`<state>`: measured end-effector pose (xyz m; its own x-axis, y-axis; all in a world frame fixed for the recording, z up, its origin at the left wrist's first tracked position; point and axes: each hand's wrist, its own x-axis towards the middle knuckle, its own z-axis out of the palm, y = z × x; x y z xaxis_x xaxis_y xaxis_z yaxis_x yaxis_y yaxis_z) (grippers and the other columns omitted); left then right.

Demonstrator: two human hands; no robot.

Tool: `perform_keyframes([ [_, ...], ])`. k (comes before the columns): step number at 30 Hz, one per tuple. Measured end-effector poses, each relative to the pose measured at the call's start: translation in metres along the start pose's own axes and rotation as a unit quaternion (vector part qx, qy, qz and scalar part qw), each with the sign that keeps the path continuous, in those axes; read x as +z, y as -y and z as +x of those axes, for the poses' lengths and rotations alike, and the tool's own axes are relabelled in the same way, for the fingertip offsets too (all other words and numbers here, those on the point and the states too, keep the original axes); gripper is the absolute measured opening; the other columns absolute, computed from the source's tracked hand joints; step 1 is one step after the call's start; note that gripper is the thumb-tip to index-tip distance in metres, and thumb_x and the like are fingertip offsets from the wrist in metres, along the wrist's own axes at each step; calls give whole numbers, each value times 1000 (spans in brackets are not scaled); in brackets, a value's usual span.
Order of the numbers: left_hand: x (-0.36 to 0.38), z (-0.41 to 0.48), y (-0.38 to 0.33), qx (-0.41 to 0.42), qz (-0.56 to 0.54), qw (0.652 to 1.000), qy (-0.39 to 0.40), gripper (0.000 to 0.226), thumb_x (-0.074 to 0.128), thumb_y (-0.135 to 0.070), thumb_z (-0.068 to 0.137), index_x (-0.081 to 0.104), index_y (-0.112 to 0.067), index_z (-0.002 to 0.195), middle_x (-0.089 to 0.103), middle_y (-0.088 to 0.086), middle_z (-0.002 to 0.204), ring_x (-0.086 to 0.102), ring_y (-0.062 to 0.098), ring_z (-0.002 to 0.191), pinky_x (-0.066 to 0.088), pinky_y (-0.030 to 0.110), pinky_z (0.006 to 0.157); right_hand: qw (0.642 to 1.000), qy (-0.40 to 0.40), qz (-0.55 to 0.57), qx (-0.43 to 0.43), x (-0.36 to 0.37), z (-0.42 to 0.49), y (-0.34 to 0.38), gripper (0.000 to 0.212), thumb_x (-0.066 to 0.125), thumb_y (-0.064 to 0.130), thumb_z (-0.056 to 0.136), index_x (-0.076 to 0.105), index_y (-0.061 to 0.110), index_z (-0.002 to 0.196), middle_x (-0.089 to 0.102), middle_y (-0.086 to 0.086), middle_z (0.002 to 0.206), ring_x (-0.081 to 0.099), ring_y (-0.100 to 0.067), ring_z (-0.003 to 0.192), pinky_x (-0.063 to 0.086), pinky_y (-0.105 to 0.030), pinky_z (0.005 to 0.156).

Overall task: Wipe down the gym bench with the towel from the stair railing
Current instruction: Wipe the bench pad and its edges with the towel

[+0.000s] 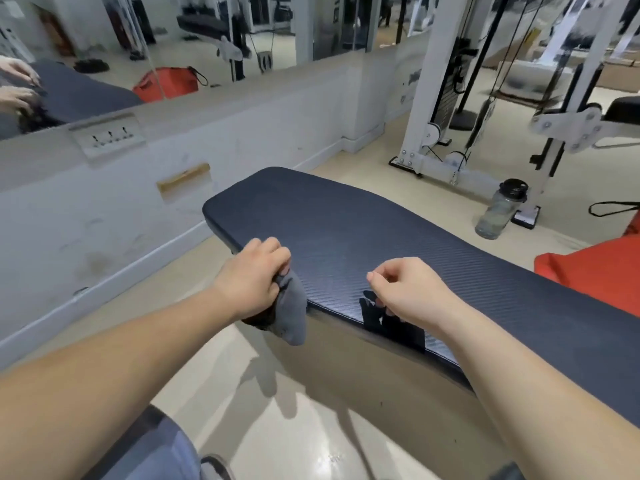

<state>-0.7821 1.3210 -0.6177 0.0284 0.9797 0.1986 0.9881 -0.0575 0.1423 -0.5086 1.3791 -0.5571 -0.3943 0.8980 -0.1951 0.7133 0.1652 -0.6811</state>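
Note:
A dark blue padded gym bench runs from the centre toward the lower right. My left hand is closed around a bunched grey towel at the bench's near edge; part of the towel hangs down below the pad. My right hand hovers over the near edge of the pad with its fingers curled loosely and nothing seen in it. A dark patch on the pad lies just under that hand.
A low white wall with a mirror above it runs along the left. A clear water bottle stands on the floor beyond the bench. A red bag sits at right. A white cable machine stands behind.

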Motion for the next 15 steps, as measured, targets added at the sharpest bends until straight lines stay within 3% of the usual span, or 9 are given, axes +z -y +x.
perform_keyframes([
  [4, 3, 0, 7, -151, -47, 983, -97, 25, 57, -9, 74, 48, -28, 87, 47, -4, 103, 46, 26, 97, 46, 39, 72, 999, 10, 11, -48, 20, 15, 30, 33, 54, 36, 101, 71, 14, 83, 78, -10, 83, 62, -17, 63, 59, -37, 75],
  [7, 3, 0, -4, -281, -61, 946, -149, 26, 59, -16, 71, 44, -26, 90, 45, -3, 103, 44, 26, 93, 43, 40, 79, 997, 21, -38, -69, 30, 24, 33, 33, 55, 37, 101, 68, 19, 76, 76, -5, 77, 59, -16, 63, 51, -31, 66],
  [11, 2, -7, 2, -430, -186, 878, -100, 20, 60, -35, 74, 47, -21, 72, 63, -1, 76, 61, 29, 76, 51, 35, 67, 998, 34, -24, -53, 31, 36, 24, 33, 56, 34, 101, 71, 15, 78, 76, -2, 71, 66, -15, 62, 51, -28, 63],
  [15, 16, -12, -9, -489, -337, 792, -142, 19, 57, -21, 80, 44, -20, 67, 57, 0, 70, 58, 34, 73, 45, 33, 64, 997, 36, 47, -41, 32, 42, 24, 35, 57, 33, 100, 73, 7, 81, 78, -10, 79, 65, -14, 58, 53, -33, 65],
])
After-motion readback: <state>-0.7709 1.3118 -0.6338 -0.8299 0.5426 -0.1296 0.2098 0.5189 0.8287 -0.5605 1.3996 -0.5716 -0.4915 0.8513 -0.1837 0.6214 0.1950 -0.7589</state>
